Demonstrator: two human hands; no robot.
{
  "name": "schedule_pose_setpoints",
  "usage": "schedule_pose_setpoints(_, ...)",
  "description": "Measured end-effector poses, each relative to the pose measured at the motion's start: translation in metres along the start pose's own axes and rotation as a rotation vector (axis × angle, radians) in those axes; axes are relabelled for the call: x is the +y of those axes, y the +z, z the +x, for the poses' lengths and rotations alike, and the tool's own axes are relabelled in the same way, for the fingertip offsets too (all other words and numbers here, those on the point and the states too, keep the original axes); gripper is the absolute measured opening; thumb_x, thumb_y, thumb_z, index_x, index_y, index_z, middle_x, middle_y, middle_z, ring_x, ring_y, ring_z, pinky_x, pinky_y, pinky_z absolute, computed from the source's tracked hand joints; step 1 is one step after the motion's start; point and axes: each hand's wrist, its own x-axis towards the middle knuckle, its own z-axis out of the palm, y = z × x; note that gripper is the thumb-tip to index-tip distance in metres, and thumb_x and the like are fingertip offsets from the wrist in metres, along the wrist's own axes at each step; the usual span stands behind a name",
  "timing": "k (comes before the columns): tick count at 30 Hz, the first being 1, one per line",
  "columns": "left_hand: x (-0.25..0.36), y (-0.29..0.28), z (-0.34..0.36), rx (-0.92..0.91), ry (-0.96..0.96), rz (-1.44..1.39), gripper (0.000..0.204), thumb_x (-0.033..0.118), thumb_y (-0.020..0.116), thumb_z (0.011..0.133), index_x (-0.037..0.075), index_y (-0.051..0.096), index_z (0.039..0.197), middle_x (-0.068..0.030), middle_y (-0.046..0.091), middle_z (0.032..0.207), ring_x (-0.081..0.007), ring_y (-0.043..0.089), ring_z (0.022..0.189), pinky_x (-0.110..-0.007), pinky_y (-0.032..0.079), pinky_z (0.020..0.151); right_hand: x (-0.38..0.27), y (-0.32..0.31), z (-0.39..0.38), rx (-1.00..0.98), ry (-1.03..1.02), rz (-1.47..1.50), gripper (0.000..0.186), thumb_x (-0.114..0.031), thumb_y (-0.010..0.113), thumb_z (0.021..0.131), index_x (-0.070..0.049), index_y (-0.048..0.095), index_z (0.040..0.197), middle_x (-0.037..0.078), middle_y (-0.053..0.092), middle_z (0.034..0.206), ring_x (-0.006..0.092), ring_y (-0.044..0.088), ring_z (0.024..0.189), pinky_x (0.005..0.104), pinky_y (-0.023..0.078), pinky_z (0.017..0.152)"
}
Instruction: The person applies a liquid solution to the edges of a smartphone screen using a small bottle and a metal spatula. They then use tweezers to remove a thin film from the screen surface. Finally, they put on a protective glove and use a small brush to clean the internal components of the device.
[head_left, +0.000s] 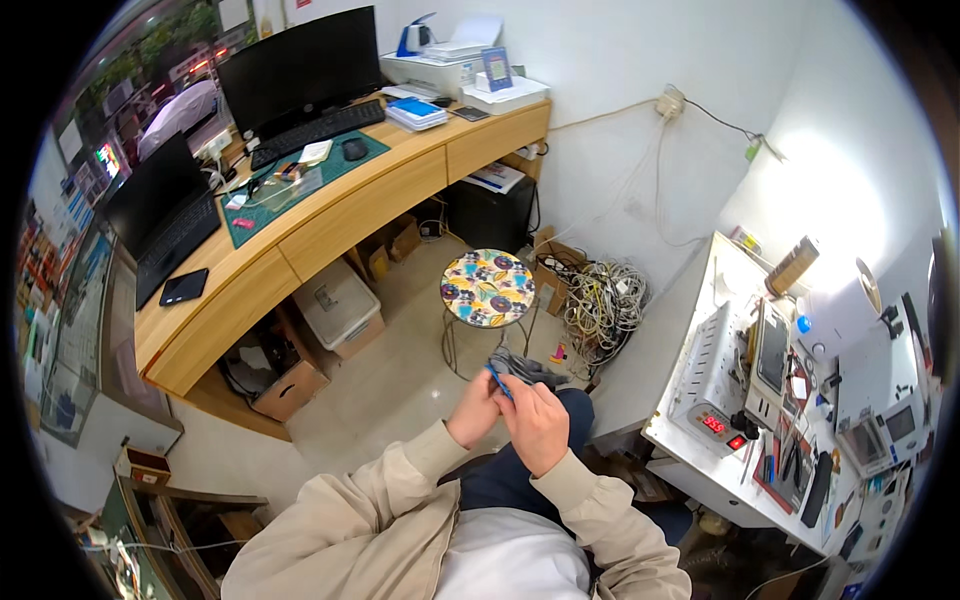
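My left hand point(476, 410) and my right hand point(538, 422) meet in front of my body, above my lap. Between their fingertips is a slim blue strip-like object point(497, 381), too small to tell its kind. Both hands have their fingers closed around it, the right thumb and fingers lying along its side. Just beyond the hands a crumpled dark grey thing point(533, 371), cloth-like, shows near my knee. Farther off stands a round stool point(488, 289) with a flowered seat and thin metal legs.
A curved wooden desk point(365, 205) with monitor point(300, 68), laptop point(160, 215) and phone point(185, 287) runs along the left and back. Tangled cables point(606, 308) lie beside the stool. To the right, a white workbench point(705, 455) carries a heating device point(708, 385) and tools.
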Motion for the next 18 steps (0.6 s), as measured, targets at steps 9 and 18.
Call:
schedule_pose_setpoints(9, 0.006, -0.009, 0.044, 0.153, 0.05, -0.37, 0.024, -0.004, 0.051, 0.107, 0.002, 0.063, 0.127, -0.0056, 0.07, 0.116, -0.016, 0.069, 0.103, -0.033, 0.059, 0.083, -0.006, 0.027, 0.006, 0.094, 0.158, 0.057, 0.021, -0.008, 0.078, 0.09, -0.004, 0.072, 0.11, 0.01, 0.069, 0.088, 0.0279, 0.068, 0.08, 0.0384, 0.056, 0.07)
schedule_pose_setpoints(18, -0.004, -0.035, 0.09, -0.177, 0.171, -0.33, 0.035, 0.028, 0.05, 0.116, 0.005, 0.063, 0.139, -0.0014, 0.069, 0.126, -0.0125, 0.066, 0.108, -0.031, 0.056, 0.093, 0.005, 0.039, 0.003, 0.139, 0.196, 0.078, 0.015, -0.014, 0.077, 0.088, -0.008, 0.066, 0.096, 0.008, 0.067, 0.086, 0.0286, 0.07, 0.079, 0.0408, 0.056, 0.069)
